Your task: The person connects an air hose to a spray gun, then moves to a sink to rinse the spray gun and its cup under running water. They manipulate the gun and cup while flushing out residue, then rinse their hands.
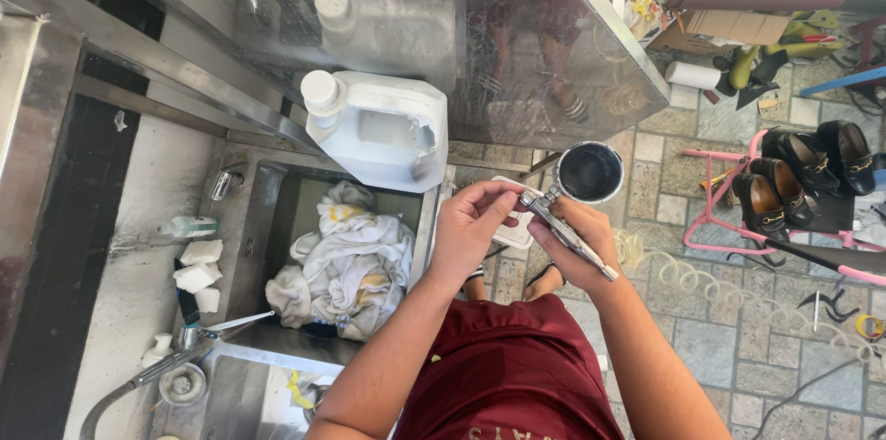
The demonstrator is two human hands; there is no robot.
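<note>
Right hand (pixel 577 235) gripping airbrush (pixel 565 235), its cup (pixel 591 172) showing dark inside | left hand (pixel 469 223) pinching its nozzle | sink (pixel 247 219), left of airbrush, holding rags (pixel 351 260) | white jug (pixel 383 129) sitting above sink

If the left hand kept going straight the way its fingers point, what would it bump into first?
The left hand points its fingers toward the front end of the metal airbrush, which they seem to be pinching already. Past that, it would meet the airbrush's round metal cup, though depth is hard to judge from above.
</note>
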